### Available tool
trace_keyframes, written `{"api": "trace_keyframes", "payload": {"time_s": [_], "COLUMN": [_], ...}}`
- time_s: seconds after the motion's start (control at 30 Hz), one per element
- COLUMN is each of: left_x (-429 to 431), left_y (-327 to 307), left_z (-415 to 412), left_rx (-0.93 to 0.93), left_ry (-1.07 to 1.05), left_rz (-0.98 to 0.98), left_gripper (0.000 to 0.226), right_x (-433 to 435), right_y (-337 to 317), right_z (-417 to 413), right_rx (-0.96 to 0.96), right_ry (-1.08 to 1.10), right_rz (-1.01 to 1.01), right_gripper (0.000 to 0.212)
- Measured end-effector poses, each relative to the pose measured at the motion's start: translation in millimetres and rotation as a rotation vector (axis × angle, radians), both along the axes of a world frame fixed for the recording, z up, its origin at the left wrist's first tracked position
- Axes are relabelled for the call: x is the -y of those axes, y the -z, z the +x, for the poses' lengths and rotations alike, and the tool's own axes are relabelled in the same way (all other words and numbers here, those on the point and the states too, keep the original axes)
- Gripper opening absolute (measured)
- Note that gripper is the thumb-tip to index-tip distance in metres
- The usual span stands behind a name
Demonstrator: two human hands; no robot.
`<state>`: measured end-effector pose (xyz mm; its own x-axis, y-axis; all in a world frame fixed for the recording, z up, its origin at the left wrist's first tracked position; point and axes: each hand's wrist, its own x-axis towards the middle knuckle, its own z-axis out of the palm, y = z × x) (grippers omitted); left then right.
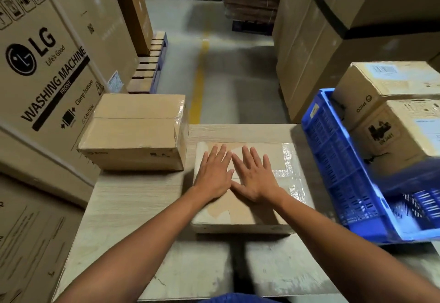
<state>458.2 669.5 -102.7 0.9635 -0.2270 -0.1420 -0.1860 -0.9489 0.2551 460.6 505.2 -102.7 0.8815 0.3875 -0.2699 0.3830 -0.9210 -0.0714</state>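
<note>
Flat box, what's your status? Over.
Palms down: left hand and right hand flat on the taped flat box. Box lies on table. Blue crate close on its right, not blocking.

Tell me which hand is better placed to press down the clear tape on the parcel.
Likely the right hand: it lies flat on the parcel, beside the clear tape along its right side; the left hand is farther.

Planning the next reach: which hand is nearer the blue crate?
Right. The right hand lies on the parcel, left of the blue crate; the left hand lies beside it, farther left.
</note>
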Motion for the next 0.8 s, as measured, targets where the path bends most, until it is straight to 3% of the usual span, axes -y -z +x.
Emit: {"api": "trace_keyframes", "payload": {"time_s": [0.13, 0.3, 0.63, 0.8], "left_x": [5, 26, 37, 39], "left_y": [-14, -11, 11, 0], "left_z": [13, -11, -39, -55], "left_rx": [-0.052, -0.033, 0.052, 0.052], "left_ry": [-0.027, 0.057, 0.103, 0.104], "left_rz": [0.006, -0.075, 0.101, 0.004], "left_gripper": [0.055, 0.049, 0.056, 0.054], "right_x": [9, 30, 33, 26], "right_y": [-14, -14, 10, 6], "right_z": [16, -7, -40, -63], "right_rx": [-0.083, 0.021, 0.1, 0.234], "right_ry": [0.006, 0.082, 0.167, 0.216], "right_rz": [0.108, 0.135, 0.184, 0.262], "right_gripper": [0.101, 0.069, 0.066, 0.055]}}
